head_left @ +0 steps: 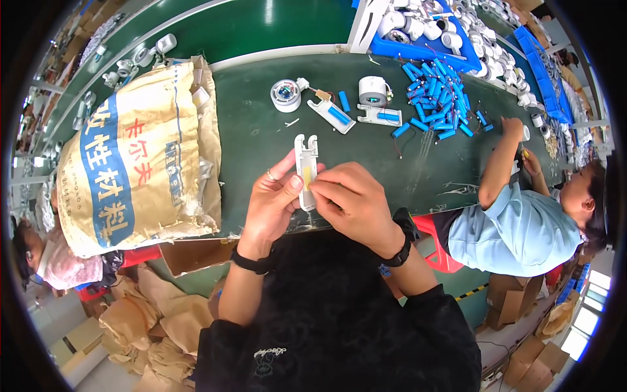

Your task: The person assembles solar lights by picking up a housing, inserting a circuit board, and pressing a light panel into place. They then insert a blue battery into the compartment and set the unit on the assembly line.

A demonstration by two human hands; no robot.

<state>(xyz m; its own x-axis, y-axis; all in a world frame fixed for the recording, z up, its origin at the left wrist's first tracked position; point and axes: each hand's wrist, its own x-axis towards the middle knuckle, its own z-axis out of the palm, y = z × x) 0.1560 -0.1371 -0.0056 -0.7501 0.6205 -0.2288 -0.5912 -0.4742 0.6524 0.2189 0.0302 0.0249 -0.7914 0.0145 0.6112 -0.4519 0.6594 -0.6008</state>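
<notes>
The white plastic holder [305, 171] is what we have between both hands, raised just above the near edge of the green workbench [261, 144]. Our left hand [273, 204] cups it from the left, thumb pressed on its lower face and fingers curled behind, closed on it. Our right hand [349, 201] is pinched at the holder's right edge, fingertips drawn together on the piece beside a yellowish strip [306, 176] in its middle; we cannot tell whether those fingers grip anything else.

The bench is a long dark green surface running across the view, with a lighter green belt lane [261, 26] behind a pale divider. On it we see a large printed woven sack [140, 160] at the left, open at the top, a round white part [286, 95] and another white drum-shaped part [373, 91], two more white holders with blue cells, and a heap of blue cylindrical cells [437, 98]. A blue tray [392, 47] of white housings sits further back. Brown paper and cardboard boxes lie on the floor. A person in a light blue shirt [519, 232] works at the right.

The holder's long axis runs nearly straight away from us, its forked end pointing to the far side of the bench, its flat face turned up.
</notes>
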